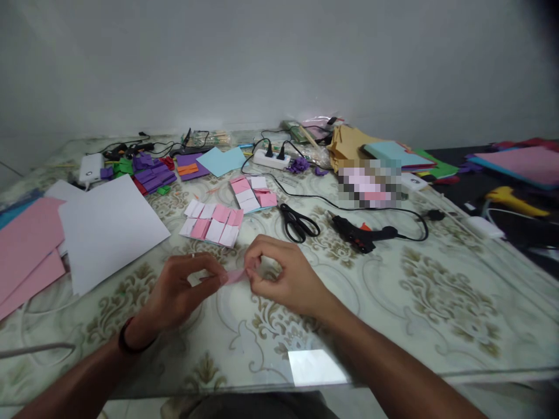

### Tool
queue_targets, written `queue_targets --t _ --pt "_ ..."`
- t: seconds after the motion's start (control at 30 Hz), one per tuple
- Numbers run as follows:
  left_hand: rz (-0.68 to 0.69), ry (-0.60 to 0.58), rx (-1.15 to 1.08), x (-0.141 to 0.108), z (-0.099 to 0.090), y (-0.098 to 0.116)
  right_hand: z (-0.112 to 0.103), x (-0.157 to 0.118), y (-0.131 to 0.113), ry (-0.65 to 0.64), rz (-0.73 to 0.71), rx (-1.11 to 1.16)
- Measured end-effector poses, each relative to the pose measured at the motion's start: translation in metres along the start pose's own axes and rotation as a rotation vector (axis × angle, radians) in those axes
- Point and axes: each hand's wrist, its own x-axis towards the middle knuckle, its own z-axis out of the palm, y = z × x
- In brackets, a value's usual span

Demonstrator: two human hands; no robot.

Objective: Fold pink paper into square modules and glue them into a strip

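Observation:
Between my two hands a small pink paper piece (236, 276) is stretched above the patterned table. My left hand (183, 289) pinches its left end between thumb and fingers. At its right end, the thumb and fingertips of my right hand (282, 273) are pinched together on it. Just beyond my hands lies a card with pink and white folded paper pieces (212, 222), and behind it a second such card (253, 193). Black scissors (299, 223) rest beyond my right hand, with a black glue gun (362, 231) farther right.
White sheets (111, 230) and pink sheets (30, 250) lie at the left. Purple folded papers (152, 176), blue sheets (223, 161) and a white power strip (271, 159) are at the back. A black cable crosses to the glue gun. Yellow-brown paper (349, 145) sits back right.

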Motion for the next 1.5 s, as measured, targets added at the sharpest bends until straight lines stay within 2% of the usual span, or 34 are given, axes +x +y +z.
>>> queue_targets --t 0.1,0.2,0.47,0.57,0.73,0.9,1.07,1.17,1.33,1.5 --pt "-0.064 0.073 -0.072 0.003 0.001 0.0 -0.006 0.003 0.0 0.073 0.039 0.032" --pt "-0.11 0.108 -0.124 0.004 0.006 -0.001 -0.005 0.004 0.0 0.077 0.106 0.077" --pt "-0.167 0.035 -0.107 0.002 0.019 -0.005 0.007 0.0 -0.001 0.028 0.212 0.11" --pt "-0.142 0.046 -0.049 0.002 0.02 -0.002 0.009 -0.001 -0.001 0.021 0.224 0.094" --pt "-0.079 0.007 0.102 0.002 0.018 0.005 0.01 -0.002 -0.002 -0.006 0.144 0.105" --pt "-0.02 0.057 0.161 0.0 0.017 0.006 0.011 -0.002 -0.001 0.019 0.155 0.164" --pt "-0.005 -0.02 0.161 0.0 0.018 0.006 0.014 -0.002 0.001 -0.001 0.146 0.188" --pt "0.025 -0.023 0.195 -0.001 0.018 0.008 0.015 -0.003 0.0 -0.016 0.161 0.181" --pt "0.053 0.098 0.128 -0.003 0.012 0.011 0.011 -0.002 -0.001 0.001 0.184 0.207" --pt "-0.088 0.274 -0.079 -0.001 0.006 0.002 0.002 0.002 0.001 0.066 0.203 0.177"
